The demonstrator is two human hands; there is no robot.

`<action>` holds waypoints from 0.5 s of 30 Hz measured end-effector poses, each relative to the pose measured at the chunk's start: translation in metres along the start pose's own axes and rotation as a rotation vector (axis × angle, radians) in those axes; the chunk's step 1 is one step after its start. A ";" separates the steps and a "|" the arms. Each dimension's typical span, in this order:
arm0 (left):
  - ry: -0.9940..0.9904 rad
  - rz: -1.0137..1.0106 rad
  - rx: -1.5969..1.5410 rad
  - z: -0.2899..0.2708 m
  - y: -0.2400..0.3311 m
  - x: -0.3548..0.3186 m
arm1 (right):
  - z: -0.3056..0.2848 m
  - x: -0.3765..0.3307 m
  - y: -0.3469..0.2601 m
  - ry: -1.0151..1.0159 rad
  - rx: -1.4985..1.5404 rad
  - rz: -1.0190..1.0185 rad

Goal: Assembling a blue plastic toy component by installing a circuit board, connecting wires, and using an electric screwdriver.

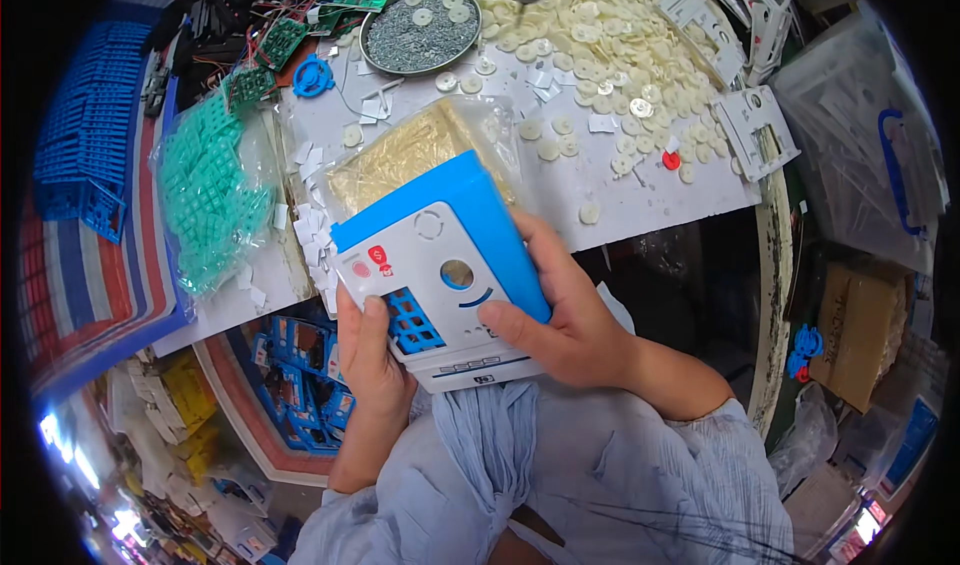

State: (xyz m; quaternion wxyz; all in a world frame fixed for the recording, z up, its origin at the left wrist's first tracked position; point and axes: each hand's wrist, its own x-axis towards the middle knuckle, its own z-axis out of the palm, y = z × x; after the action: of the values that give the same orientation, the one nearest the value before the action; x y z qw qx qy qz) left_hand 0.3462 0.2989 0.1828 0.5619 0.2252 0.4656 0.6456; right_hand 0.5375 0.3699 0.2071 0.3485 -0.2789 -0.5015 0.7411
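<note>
Head view, centre of the frame: both hands hold a blue and white plastic box [440,265] just above the near edge of the white table [650,205]. The left hand [368,350] is closed on its lower left corner, thumb lying on the white front beside a blue grille. The right hand [560,315] is wrapped round the blue right side, thumb pressed on the front under a round hole. The box looks like a light, stiff, hollow shell with smooth, somewhat slippery faces, so the edges and corners seem the surest places to grip. Behind it lies a clear bag of gold-coloured parts [420,150], possibly thin metal pins. Farther up are a round tray of small grey pieces [420,33] and a heap of cream discs [590,35]; a bag of green plastic grids [205,200] sits at the left.
</note>
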 end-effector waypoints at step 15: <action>0.017 -0.002 0.340 -0.008 -0.010 -0.012 | -0.019 0.008 0.021 0.149 0.304 0.144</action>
State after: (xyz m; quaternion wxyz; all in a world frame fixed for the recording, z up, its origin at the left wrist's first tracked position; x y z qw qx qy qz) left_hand 0.3477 0.2838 0.1736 0.5122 0.3110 0.5731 0.5590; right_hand 0.5426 0.3813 0.1808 0.3689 -0.3121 -0.3354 0.8087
